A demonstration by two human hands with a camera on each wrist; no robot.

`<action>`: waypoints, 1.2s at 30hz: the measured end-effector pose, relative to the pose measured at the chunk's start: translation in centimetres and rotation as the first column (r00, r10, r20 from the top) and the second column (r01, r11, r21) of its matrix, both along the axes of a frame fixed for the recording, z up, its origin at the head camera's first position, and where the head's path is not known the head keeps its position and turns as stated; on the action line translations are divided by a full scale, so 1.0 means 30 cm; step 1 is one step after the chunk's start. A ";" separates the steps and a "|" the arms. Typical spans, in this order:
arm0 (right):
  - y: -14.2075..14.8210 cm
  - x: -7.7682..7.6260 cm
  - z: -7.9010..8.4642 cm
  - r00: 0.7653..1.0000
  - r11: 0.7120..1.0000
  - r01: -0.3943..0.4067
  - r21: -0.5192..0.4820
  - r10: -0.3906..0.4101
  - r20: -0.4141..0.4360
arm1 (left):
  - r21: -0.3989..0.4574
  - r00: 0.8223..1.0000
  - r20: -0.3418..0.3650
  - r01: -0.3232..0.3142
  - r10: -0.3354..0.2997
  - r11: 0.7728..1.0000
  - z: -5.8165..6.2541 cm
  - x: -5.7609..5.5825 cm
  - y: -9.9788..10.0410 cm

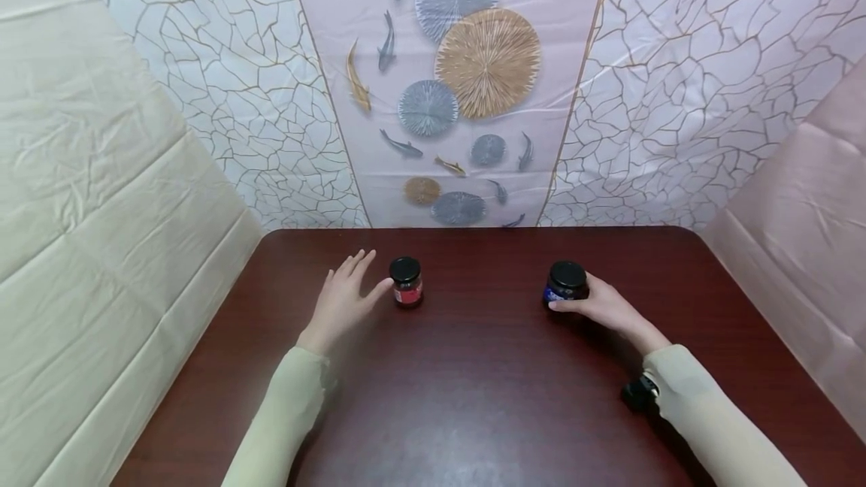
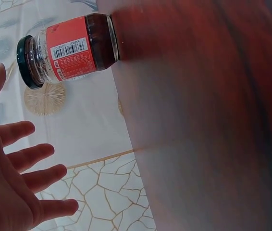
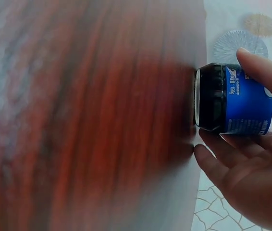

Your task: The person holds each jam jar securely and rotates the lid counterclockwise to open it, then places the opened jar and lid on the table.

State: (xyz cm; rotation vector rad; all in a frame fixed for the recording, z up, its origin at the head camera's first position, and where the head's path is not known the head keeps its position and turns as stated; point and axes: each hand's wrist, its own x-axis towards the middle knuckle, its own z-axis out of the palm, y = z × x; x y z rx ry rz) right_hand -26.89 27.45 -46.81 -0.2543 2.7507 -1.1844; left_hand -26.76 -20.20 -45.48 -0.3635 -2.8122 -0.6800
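A glass jar with a black lid and a red label point(image 1: 408, 293) stands upright on the left half of the table. Just left of it is my left hand point(image 1: 340, 305), its fingers spread and holding nothing. The left wrist view shows a gap between the thumb and the red-labelled jar point(image 2: 71, 48), whose barcode faces that camera. Over on the right, my right hand point(image 1: 609, 307) grips a dark jar with a blue label point(image 1: 555, 294) and a black lid. In the right wrist view its thumb lies across the blue label point(image 3: 249, 103), with the other fingers partly hidden behind the jar.
Both jars stand on a dark red-brown wooden table point(image 1: 433, 374). A patterned cloth point(image 1: 460, 171) hangs behind its far edge, and pale cloth walls point(image 1: 101, 246) rise at the left and right. A small black device point(image 1: 639, 393) sits by the right cuff.
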 end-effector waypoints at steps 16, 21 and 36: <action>-0.003 -0.005 0.014 1.000 0.999 -0.002 -0.036 0.002 0.015 | 0.006 0.998 0.013 0.056 -0.057 0.998 -0.003 0.012 -0.003; -0.005 -0.011 0.017 1.000 0.999 -0.005 -0.038 0.005 0.008 | 0.020 0.998 0.023 0.064 -0.064 0.998 -0.009 0.011 -0.001; 0.014 0.003 0.041 1.000 1.000 0.004 -0.024 -0.004 -0.028 | 0.025 0.996 0.073 0.042 -0.044 0.999 -0.008 0.021 0.012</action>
